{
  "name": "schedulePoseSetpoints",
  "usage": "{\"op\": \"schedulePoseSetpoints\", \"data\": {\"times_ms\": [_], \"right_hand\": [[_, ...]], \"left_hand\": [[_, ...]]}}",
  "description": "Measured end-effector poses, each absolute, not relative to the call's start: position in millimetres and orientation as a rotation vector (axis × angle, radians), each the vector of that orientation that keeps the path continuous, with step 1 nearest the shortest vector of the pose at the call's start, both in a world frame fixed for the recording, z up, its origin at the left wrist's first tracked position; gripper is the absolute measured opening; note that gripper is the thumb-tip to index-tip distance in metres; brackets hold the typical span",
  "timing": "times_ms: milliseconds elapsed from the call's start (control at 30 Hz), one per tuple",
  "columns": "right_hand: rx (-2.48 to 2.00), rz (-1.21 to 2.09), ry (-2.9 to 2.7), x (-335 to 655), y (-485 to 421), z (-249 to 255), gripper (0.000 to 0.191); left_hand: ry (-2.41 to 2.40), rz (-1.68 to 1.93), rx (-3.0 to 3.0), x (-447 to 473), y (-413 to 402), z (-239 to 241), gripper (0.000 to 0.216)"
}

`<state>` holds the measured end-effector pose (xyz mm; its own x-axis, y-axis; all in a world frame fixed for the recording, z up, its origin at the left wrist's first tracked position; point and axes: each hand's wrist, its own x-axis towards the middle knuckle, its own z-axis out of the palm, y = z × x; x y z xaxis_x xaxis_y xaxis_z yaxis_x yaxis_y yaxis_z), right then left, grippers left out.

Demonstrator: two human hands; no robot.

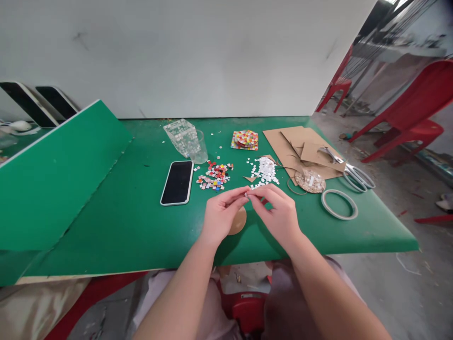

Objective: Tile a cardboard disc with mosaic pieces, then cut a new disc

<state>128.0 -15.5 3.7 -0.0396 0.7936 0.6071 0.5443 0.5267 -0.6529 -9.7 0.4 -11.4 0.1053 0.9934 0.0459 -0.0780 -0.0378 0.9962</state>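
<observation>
My left hand (222, 213) and my right hand (278, 212) meet above the green table (134, 222), fingertips pinched together on a tiny white tile piece (247, 193). A round tan cardboard disc (238, 222) lies on the table just under my left hand. Beyond the hands lie a heap of white tile pieces (264, 171) and a heap of coloured tile pieces (215, 176).
A black phone (177, 182) lies left of the coloured pieces, with a clear plastic cup (199, 147) behind it. Finished mosaic coasters (245, 140), cardboard sheets (300, 146), scissors (350, 172), a tape ring (339, 204) and a partly tiled disc (310, 181) sit at the right. Red chairs (417, 108) stand beyond.
</observation>
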Motion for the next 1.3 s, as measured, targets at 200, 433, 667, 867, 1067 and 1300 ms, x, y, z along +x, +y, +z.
{"op": "schedulePoseSetpoints", "data": {"times_ms": [200,433,667,867,1067,1300], "right_hand": [[-1.122,0.447,-1.686,127.7,-18.9,11.2,0.009],[-1.156,0.562,-1.700,131.9,-22.0,16.4,0.008],[-1.239,0.626,-1.693,131.6,-20.7,14.2,0.007],[-1.246,0.691,-1.664,131.3,-18.9,13.5,0.007],[-1.248,0.747,-1.647,133.2,-19.1,14.0,0.007],[-1.268,0.734,-1.652,132.8,-18.1,12.7,0.006]], "left_hand": [[1.010,1.251,1.224,-11.6,-1.4,-9.0,0.014],[0.990,1.308,1.276,-13.5,-2.7,-7.5,0.015],[0.985,1.338,1.291,-13.8,-4.8,-7.4,0.014],[0.987,1.334,1.327,-15.6,-3.9,-8.0,0.015],[0.990,1.330,1.350,-16.6,-4.5,-6.9,0.015],[1.061,1.306,1.375,-15.2,-5.6,-8.0,0.014]]}}
